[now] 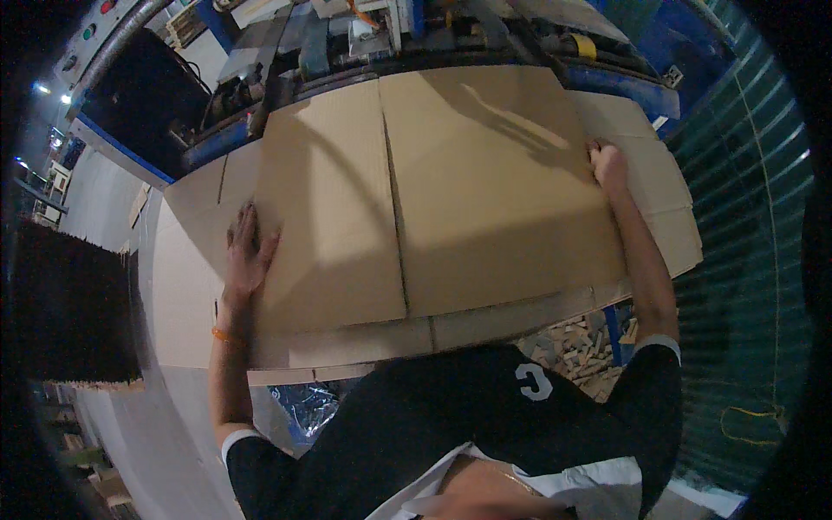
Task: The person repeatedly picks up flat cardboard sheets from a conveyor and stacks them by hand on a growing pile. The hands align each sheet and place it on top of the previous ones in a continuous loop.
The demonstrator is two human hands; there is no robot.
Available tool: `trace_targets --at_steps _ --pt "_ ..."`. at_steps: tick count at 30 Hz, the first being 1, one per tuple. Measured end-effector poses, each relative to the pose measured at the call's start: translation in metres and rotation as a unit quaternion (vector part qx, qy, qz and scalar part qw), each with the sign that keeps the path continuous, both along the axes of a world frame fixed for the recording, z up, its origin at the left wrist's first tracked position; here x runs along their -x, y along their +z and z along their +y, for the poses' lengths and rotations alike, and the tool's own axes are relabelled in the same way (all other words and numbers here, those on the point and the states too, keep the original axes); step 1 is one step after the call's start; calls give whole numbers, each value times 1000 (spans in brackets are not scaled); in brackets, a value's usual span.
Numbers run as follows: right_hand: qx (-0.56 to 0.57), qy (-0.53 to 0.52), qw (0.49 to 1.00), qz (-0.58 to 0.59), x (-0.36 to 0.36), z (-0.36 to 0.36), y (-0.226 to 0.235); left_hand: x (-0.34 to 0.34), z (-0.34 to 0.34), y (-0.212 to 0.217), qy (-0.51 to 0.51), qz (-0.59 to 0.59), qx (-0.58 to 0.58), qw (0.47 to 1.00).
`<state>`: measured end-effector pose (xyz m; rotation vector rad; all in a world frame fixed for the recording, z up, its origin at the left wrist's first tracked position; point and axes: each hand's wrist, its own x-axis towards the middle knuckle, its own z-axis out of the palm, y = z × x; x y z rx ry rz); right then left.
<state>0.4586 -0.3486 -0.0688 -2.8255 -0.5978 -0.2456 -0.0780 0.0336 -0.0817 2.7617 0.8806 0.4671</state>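
Note:
A large brown cardboard sheet (485,182) lies in front of me, with a dark slit running down it from the far edge. Other flat cardboard sheets (191,277) lie under it and stick out at both sides and at the near edge. My left hand (250,251) rests at the left edge of the top sheet, its fingers stretched out over the cardboard. At the right edge of that sheet, my right hand (609,166) has its fingers curled closed around the border. An orange band (227,335) circles my left wrist.
Beyond the cardboard stands a blue machine (217,139) with dark rollers and metal bars. A green corrugated wall (737,225) rises close on the right. Cardboard scraps (572,351) are heaped below the near edge. A dark stack (74,303) stands at the left.

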Motion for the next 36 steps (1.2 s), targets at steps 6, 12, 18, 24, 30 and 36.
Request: trace_targets --at_steps 6,12,18,24,30,36 --pt "50 12 998 -20 7 11 12 -17 -25 38 41 33 9 999" --pt "49 248 967 10 130 -60 40 -4 -111 57 -158 28 -34 986" --pt "110 332 936 30 172 -75 40 -4 -106 51 -171 -9 -143 975" --pt "125 350 928 -24 112 -26 34 -37 -56 51 -187 -115 -163 962" --pt "89 272 958 -27 68 36 32 -103 -10 45 -184 -131 -214 950" --pt "72 235 950 -191 73 62 14 -130 13 42 -107 -38 -302 946"
